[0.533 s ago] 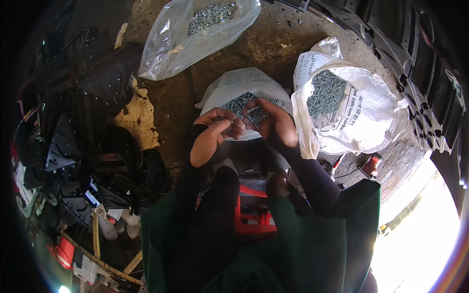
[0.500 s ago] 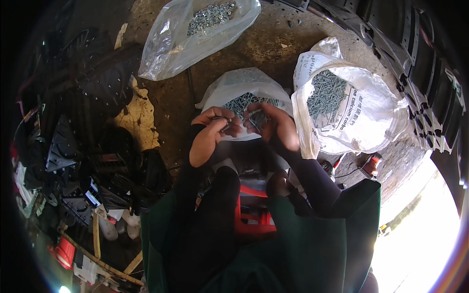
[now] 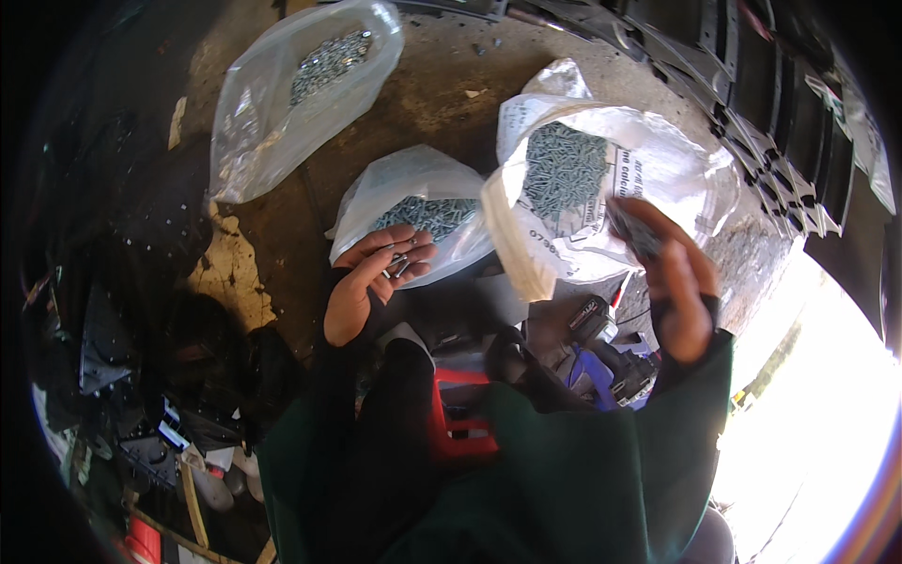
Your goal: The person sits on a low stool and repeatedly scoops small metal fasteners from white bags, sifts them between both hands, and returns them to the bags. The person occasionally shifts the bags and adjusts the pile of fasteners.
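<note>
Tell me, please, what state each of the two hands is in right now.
Left hand: open, palm up, with a few loose screws lying on it.
Right hand: curled around a blurred greyish bunch, apparently more screws.

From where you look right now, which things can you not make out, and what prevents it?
In the head view:
How many screws the left hand holds: they are small and overlap.
The separate screws in the right hand: motion blurs them.
The near side of the middle bag: the left hand covers part of it.
The full shape of the red piece, lower left: the picture's lower edge cuts it.
</note>
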The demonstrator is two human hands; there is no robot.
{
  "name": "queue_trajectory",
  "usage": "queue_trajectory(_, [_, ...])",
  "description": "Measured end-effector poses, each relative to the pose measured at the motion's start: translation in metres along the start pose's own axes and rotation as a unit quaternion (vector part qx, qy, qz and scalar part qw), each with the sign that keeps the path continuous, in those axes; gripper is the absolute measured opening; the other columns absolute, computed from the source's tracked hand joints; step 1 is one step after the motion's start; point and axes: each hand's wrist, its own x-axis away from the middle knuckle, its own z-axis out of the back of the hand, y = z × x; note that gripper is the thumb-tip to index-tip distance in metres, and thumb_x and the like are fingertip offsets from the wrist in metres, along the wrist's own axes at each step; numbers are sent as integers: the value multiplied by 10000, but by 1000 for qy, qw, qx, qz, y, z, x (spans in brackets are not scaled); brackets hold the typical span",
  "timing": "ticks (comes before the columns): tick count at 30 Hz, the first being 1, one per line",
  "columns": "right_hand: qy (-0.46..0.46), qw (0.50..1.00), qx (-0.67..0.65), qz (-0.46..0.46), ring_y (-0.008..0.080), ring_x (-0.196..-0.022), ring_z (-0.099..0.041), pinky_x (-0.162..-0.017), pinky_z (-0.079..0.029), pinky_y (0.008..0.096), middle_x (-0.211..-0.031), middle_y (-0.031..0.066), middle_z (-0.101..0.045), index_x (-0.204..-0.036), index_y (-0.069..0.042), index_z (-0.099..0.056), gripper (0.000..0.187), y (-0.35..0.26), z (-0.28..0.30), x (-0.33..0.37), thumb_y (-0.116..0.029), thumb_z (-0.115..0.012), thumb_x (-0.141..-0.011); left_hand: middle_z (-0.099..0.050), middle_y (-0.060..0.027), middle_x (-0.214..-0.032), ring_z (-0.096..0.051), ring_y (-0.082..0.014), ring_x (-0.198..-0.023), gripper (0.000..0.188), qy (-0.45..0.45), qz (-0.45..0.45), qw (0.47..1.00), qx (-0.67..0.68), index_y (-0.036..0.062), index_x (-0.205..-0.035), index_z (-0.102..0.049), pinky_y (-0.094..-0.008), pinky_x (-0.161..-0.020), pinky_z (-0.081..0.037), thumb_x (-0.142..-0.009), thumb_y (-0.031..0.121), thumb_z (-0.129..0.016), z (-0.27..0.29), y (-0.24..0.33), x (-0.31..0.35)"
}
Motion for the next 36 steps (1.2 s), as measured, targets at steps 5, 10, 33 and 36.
queue_trajectory(5, [165,985,34,-43,333,-1338,-413,-1076,-352,433,-1488,220,-368,-1387,-34,-476,692,25,-4,-11,-573,-423,-956,-603,-239,-1204,-610,-337,-1115,303,1,29,999,23,-60,-1206,-545,-430,-964,-485,-943,59,-452,0,-1,-1])
queue_trajectory(10, [10,996,-51,71,355,-1195,-535,-1051,-388,441,-1269,254,-550,-1210,103,-553,459,12,-9,22,-287,-486,-977,-582,-242,-1242,-593,-342,-1146,341,-30,28,999,21,-57,-1235,-517,-449,-984,-468,-912,26,-446,-3,-2,0])
queue_trajectory(33, [-265,849,-400,-220,267,-921,-631,-812,-507,347,-1160,196,-611,-1317,59,-461,558,72,-158,-55,-383,-414,-979,-536,-196,-1284,-596,-305,-1140,368,25,45,997,-49,-78,-1311,-478,-398,-963,-505,-958,19,-438,-23,15,26])
queue_trajectory(36, [-234,856,-383,-256,256,-917,-621,-744,-490,310,-1162,192,-616,-1317,70,-453,588,69,-158,-53,-410,-409,-979,-565,-189,-1246,-637,-285,-1067,350,22,37,994,-96,-71,-1294,-500,-370,-909,-532,-959,20,-451,-26,15,25])
